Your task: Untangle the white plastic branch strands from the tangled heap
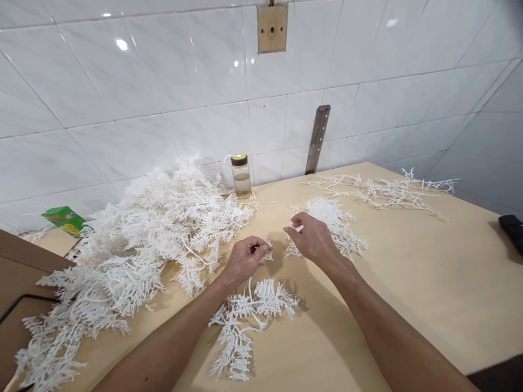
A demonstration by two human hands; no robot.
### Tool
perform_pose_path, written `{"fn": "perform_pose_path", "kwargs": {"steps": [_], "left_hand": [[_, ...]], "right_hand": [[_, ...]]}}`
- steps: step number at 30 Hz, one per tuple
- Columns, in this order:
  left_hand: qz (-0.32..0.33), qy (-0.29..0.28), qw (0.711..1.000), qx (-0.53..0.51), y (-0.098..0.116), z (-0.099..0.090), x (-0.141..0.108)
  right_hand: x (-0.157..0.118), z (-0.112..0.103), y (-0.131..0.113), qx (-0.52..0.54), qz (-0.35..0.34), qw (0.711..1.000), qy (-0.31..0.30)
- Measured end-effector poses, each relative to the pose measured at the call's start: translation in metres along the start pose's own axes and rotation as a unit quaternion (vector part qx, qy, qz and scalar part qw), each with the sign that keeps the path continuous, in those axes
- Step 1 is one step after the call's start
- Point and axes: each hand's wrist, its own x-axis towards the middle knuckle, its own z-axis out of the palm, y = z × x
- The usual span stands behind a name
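My left hand (247, 258) is closed in a pinch on a small white plastic sprig (267, 243), whose thin tips stick out past the fingers. My right hand (309, 234) is a little apart from it, fingers curved and separated, with nothing visible between thumb and forefinger. Beneath and behind that hand lies a heap of small white sprigs (335, 218). A branched white plastic spray (255, 310), still bearing its bristly tips, rests on the table just in front of my left wrist. To the left spreads a large pile of white branches (163, 218).
Bare white stems (384, 190) lie at the table's back right. A lidded bottle of liquid (242, 177) stands near the wall. A metal strip (317, 139) leans on the tiles. A green packet (65, 219) and a brown box (24, 267) are left; a dark object (511, 231) sits right.
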Motion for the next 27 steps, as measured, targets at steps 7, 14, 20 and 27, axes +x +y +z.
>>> {"fn": "perform_pose_path", "kwargs": {"steps": [7,14,20,27], "left_hand": [[0.009,-0.010,1.000,0.020,-0.002,0.000,0.002],[0.032,0.002,0.997,0.072,0.000,0.001,0.000],[0.086,0.024,0.988,0.128,0.002,0.001,0.002],[0.062,0.050,0.994,0.068,0.003,-0.003,0.004]], "right_hand": [[-0.014,-0.005,-0.028,0.107,-0.109,0.971,-0.185],[-0.016,0.000,-0.027,0.040,-0.146,0.975,-0.161],[-0.020,0.006,-0.033,-0.038,-0.157,0.978,-0.133],[-0.015,0.010,-0.035,-0.018,-0.111,0.993,-0.018]]}}
